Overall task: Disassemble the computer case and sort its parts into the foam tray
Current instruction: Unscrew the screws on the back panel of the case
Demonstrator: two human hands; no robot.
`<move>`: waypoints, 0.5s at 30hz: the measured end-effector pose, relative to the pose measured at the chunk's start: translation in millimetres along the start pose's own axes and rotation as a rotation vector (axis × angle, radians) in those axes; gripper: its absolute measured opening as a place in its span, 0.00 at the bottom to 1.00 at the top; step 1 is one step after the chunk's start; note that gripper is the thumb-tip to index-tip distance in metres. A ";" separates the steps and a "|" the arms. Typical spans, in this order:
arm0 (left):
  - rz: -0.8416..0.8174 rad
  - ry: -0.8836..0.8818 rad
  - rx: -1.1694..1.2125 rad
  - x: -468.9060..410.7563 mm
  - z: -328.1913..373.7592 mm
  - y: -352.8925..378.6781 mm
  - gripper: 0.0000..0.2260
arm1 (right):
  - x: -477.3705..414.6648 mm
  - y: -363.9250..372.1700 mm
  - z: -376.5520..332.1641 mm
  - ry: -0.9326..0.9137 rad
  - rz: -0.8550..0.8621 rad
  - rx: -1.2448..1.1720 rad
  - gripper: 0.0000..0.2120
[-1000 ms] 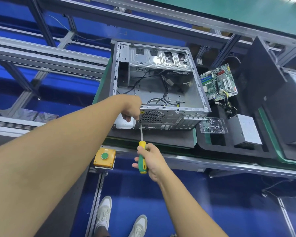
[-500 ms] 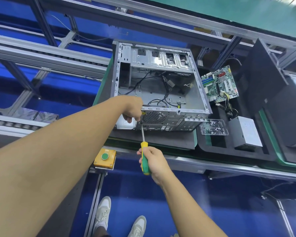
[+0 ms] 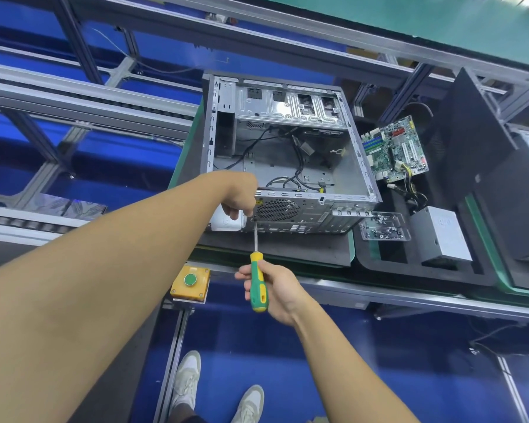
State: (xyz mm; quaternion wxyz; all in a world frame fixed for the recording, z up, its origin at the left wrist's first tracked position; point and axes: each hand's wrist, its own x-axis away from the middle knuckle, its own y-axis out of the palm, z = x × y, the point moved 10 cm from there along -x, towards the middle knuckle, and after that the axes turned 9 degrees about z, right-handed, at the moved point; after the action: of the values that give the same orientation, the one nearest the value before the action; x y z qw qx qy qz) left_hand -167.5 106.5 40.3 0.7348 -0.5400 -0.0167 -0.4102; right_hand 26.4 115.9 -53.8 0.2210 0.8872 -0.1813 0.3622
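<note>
The open metal computer case lies on its side on the bench, loose black cables inside. My right hand grips the green-and-yellow screwdriver, whose tip meets the case's near rear panel beside the fan grille. My left hand is at that same spot, fingers curled down around the shaft's tip; whether they pinch it or a screw is hidden. The black foam tray to the right holds a green motherboard, a grey power supply and a clear screw box.
A yellow button box with a green button is fixed to the bench's front rail. A black side panel leans at the right behind the tray. Metal conveyor framing runs along the left and back. My shoes stand on the blue floor below.
The screwdriver handle has turned slightly in my right hand and its tip stays on the rear panel. My left hand stays at the tip. The view shifted a little.
</note>
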 end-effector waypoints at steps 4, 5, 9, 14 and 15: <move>-0.012 -0.001 0.004 -0.6 -0.7 1.1 0.08 | 5.5 -20.8 -12.1 -0.306 0.387 0.432 0.14; -0.011 0.000 0.004 -0.6 -0.6 0.9 0.08 | 7.1 -22.0 -13.4 -0.359 0.467 0.519 0.13; -0.007 0.005 0.004 -0.5 -0.2 0.7 0.07 | -2.1 -13.0 -1.9 -0.310 0.444 0.443 0.11; -0.006 0.005 0.008 -2.2 -1.1 1.1 0.07 | -3.1 13.9 18.0 0.158 -0.110 -0.301 0.20; -0.005 0.004 0.006 -2.2 -1.0 1.2 0.08 | -1.8 15.4 17.5 0.169 -0.162 -0.322 0.21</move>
State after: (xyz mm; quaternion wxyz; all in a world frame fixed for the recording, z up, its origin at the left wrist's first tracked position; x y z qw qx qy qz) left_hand -168.6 107.1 37.8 0.7353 -0.5368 -0.0178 -0.4132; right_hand 27.6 94.1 -62.3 0.4028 0.8185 -0.1460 0.3828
